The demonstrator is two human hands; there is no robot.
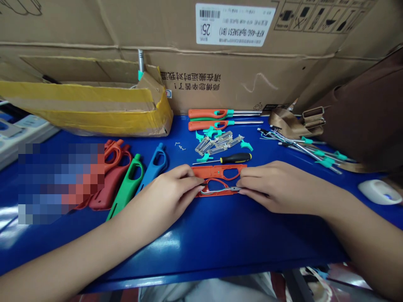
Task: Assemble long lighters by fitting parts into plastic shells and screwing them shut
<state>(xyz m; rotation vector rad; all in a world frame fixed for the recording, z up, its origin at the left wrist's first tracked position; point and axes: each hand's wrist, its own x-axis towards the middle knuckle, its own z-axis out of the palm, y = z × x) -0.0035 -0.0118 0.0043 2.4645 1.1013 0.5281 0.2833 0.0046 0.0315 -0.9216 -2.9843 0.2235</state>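
My left hand [178, 186] pinches a small dark part at one end of a thin white and green wire [217, 191]. My right hand [272, 186] pinches the grey metal end piece [234, 189] at the wire's other end. Both hands are over the nearer orange lighter shell half [217, 182], which has a looped trigger opening. The wire runs along its lower side. Just behind lies the other orange shell half [206, 171], parallel to it. My fingers hide part of the dark piece and of both shell ends.
Behind the shells lie a black and yellow screwdriver [236, 158], clear fuel tanks [217, 143], teal triggers [247, 145] and assembled orange lighters [204, 125]. Metal tubes with wires [315, 153] are at right, beside a white object [379, 191]. Coloured shells [126, 184] and a yellow-taped carton [126, 119] stand left.
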